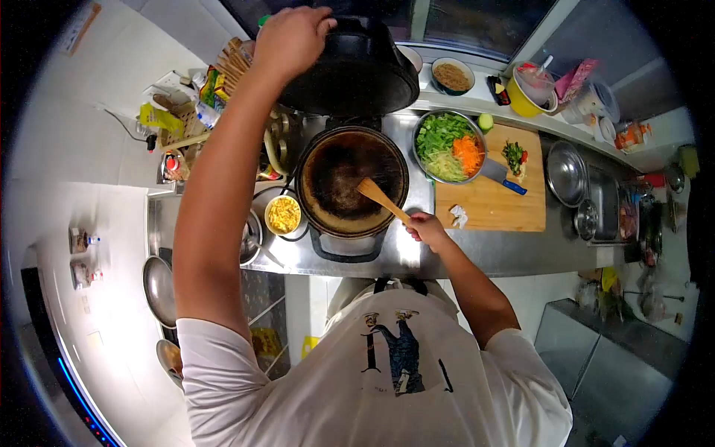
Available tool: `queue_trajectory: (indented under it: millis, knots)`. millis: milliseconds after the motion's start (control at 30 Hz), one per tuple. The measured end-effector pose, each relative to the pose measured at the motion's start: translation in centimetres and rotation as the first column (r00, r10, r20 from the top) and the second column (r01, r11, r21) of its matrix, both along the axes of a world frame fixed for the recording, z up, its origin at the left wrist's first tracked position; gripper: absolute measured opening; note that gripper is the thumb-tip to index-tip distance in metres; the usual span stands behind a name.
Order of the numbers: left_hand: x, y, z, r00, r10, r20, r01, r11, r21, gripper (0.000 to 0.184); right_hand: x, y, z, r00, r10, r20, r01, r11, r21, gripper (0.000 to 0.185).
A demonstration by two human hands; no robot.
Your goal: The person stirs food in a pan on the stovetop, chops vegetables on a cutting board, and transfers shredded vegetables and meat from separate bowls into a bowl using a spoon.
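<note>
My right hand (pixel 427 229) is closed round the handle of a wooden spatula (pixel 381 200), whose blade rests in the round dark pan (pixel 346 167) of an electric griddle. The pan's bottom looks brown and oily. At the top, my left hand (pixel 294 37) is on the upper edge of the raised black lid (pixel 350 74); its fingertips are bent over the rim. A bowl of yellow scrambled egg (pixel 283 215) stands left of the pan. On the right, a metal bowl (pixel 450 147) holds green leaves, shredded carrot and pale shreds.
A wooden cutting board (pixel 488 212) carries a knife (pixel 505 177), chopped greens (pixel 514 156) and a crumpled white scrap (pixel 458 217). Behind it, a ledge holds a bowl of brown food (pixel 452 77) and a yellow tub (pixel 525 100). A metal basin (pixel 567 173) stands beside the sink (pixel 603 205).
</note>
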State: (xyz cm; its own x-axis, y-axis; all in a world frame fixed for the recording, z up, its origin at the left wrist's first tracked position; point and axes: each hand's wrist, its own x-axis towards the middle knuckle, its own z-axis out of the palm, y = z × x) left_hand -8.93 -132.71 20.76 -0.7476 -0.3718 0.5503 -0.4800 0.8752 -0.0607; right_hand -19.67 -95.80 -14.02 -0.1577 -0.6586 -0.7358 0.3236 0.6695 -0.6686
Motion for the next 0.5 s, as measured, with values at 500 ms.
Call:
queue_trajectory:
  millis: [500]
  knots:
    - [-5.6, -1.5, 2.2, 0.987, 0.157, -0.018, -0.153, 0.978, 0.145, 0.044, -0.9, 1.3, 0.4, 0.994, 0.050, -0.095, -0.046, 0.998, 0.039, 0.028]
